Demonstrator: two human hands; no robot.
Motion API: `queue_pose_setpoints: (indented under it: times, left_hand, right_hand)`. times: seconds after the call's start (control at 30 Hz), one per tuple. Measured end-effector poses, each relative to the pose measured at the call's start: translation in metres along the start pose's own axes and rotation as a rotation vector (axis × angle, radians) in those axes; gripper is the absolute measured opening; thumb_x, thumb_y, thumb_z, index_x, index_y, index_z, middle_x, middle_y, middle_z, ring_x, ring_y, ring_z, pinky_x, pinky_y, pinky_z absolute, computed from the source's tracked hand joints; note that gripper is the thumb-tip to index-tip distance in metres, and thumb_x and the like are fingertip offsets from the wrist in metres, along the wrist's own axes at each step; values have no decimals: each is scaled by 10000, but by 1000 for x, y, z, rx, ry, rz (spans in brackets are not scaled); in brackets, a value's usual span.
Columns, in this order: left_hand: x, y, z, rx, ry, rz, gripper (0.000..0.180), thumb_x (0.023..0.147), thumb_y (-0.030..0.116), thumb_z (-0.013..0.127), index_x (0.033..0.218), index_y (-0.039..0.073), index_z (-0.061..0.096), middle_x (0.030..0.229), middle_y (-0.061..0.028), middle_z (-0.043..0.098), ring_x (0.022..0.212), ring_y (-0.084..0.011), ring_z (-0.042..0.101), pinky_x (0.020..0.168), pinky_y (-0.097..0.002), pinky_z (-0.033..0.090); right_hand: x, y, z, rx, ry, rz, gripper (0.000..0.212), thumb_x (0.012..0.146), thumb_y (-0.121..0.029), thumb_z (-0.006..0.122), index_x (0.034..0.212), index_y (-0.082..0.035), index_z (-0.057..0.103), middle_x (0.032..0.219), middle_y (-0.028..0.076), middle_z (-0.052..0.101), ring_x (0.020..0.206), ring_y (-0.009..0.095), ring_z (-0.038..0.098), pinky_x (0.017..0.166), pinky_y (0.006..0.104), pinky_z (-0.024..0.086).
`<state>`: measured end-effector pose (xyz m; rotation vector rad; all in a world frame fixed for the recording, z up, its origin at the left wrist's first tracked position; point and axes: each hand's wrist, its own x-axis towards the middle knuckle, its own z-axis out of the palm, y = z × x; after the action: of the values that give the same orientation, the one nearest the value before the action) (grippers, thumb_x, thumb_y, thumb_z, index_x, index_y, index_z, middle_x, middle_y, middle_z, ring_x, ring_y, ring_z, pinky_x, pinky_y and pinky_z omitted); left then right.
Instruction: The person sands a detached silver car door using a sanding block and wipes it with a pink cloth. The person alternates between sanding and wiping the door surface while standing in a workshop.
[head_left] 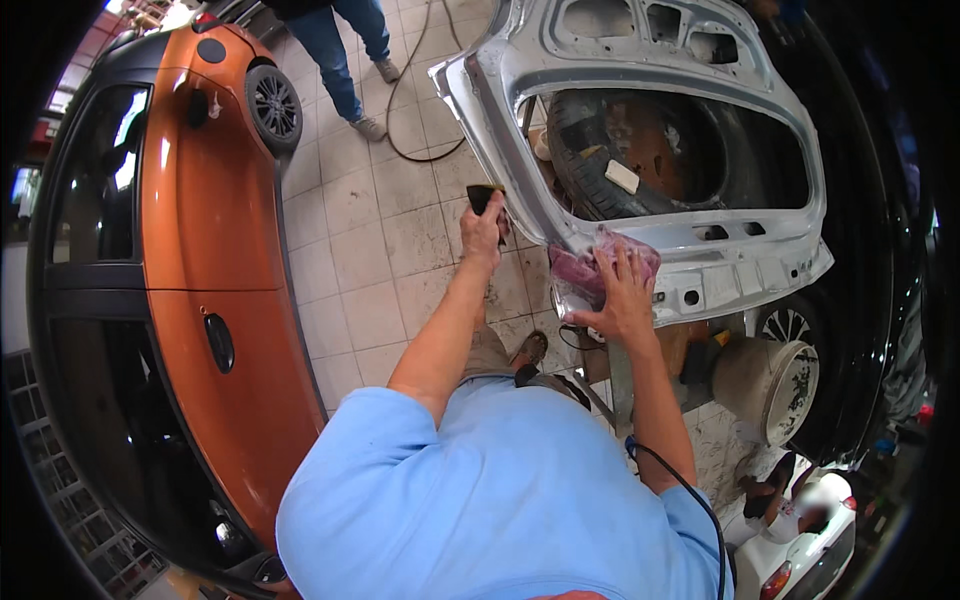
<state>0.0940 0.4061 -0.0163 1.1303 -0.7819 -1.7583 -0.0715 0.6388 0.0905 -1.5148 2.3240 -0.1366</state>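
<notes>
A bare silver-grey car tailgate panel [735,275], with a large window opening and several smaller holes, lies in front of me to the right. My right hand [625,300] is spread over a bunched pink-purple cloth [580,270], holding it against the panel's near left corner. Just off the panel's left edge, my left hand [482,235] is closed around a small black block [482,197] with a yellowish edge, which looks like a sanding block. The palm side of the left hand is hidden.
An orange car [215,390] stands along my left. Beneath the panel's opening lies a tyre [580,150] with a white block [622,177] on it. A bucket [765,385] is at right, beside a dark car. Another person's legs [335,60] and a hose [395,130] are ahead.
</notes>
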Motion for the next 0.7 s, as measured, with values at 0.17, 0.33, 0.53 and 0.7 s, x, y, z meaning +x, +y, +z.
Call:
queue_pose_setpoints:
  times: [0.17, 0.33, 0.53, 0.7]
  left_hand:
    - [70, 28, 4, -26, 86, 8, 217, 931, 223, 812, 992, 68, 673, 747, 14, 619, 560, -122, 544, 493, -316, 426]
    - [191, 81, -2, 40, 71, 4, 244, 900, 215, 852, 959, 86, 654, 714, 30, 606, 537, -93, 501, 464, -295, 377]
    - [59, 15, -10, 18, -72, 71, 196, 957, 225, 806, 930, 111, 649, 698, 46, 586, 520, -83, 482, 470, -273, 391]
    - [-49, -53, -9, 151, -51, -32, 280, 959, 308, 816, 985, 65, 678, 776, 16, 632, 595, -95, 553, 514, -292, 448]
  right_hand:
    - [-4, 12, -8, 55, -43, -81, 1324, 489, -617, 964, 1636, -287, 392, 1744, 176, 239, 1596, 468, 209, 1224, 735, 195]
    - [0, 20, -6, 30, -58, -73, 1331, 450, -594, 975, 1621, -288, 420, 1741, 150, 255, 1605, 437, 200, 1233, 732, 183]
    - [0, 20, -7, 46, -51, -71, 1275, 451, -569, 985, 1574, -253, 468, 1722, 145, 285, 1598, 428, 214, 1238, 726, 184]
    - [-8, 33, -2, 113, 127, -214, 1000, 518, -560, 965, 1338, -119, 601, 1544, 142, 469, 1461, 413, 401, 1195, 634, 314]
